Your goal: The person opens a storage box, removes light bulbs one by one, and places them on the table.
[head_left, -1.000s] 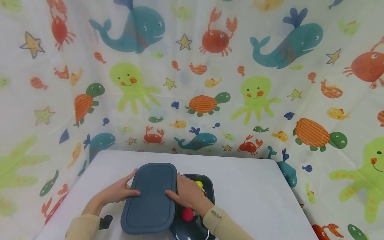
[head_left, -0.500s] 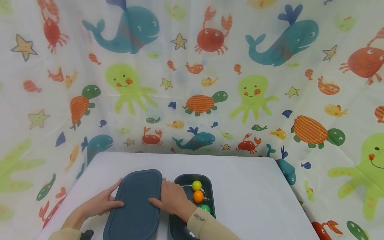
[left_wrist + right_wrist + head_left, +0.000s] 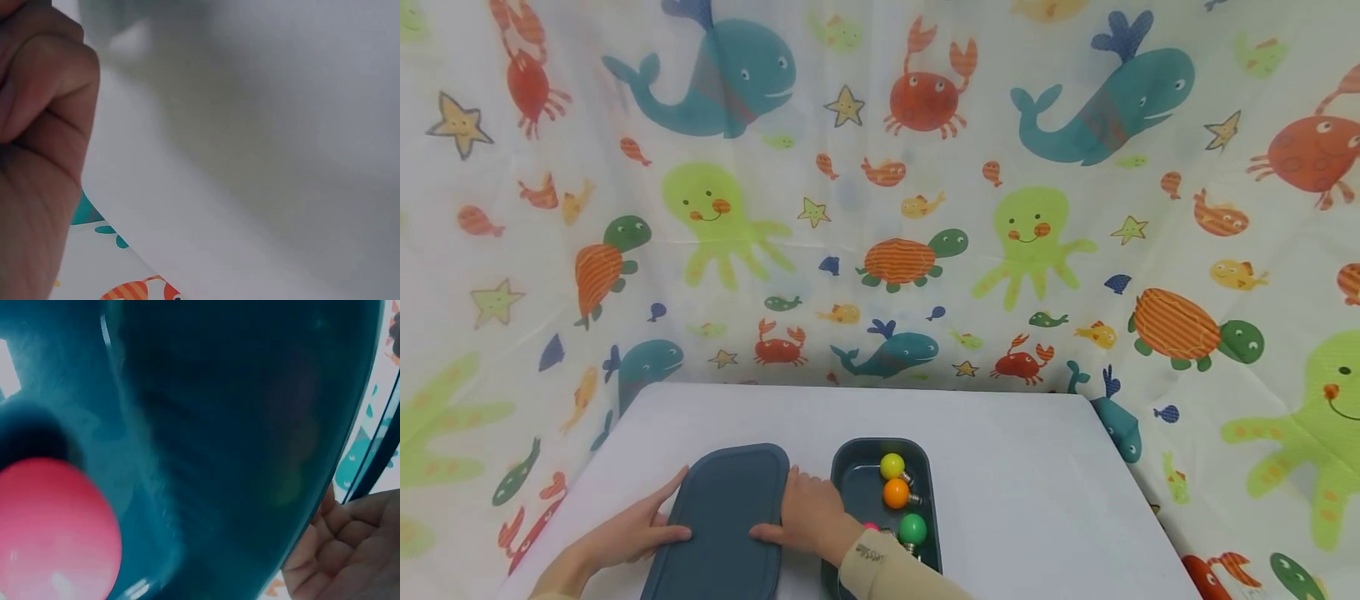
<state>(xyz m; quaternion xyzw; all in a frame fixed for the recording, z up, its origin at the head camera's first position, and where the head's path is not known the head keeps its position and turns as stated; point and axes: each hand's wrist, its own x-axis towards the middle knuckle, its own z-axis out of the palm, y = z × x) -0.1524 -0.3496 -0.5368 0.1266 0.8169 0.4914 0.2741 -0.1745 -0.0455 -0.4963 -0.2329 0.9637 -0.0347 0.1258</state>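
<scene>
At near left: lid (image 3: 726, 508), pinched between thumb and fingers at left edge by left hand (image 3: 634, 527), at right edge by right hand (image 3: 811, 512). Now shifted left and nearer, clear of tray (image 3: 859, 483); bulbs (image 3: 896, 493) likely easier to reach. Underneath: white table (image 3: 1030, 492). At far side: sea-animal curtain (image 3: 850, 292).

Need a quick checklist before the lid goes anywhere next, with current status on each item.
1. Lid off the box: ok, it is to the box's left.
2. Left hand holds the lid's left edge: ok.
3. Right hand holds its right edge: ok.
4. Yellow bulb, orange bulb and green bulb inside the box: ok.
5. Head view of box unblocked: not ok, right sleeve covers part.
6. Lid resting on table: cannot tell.
</scene>
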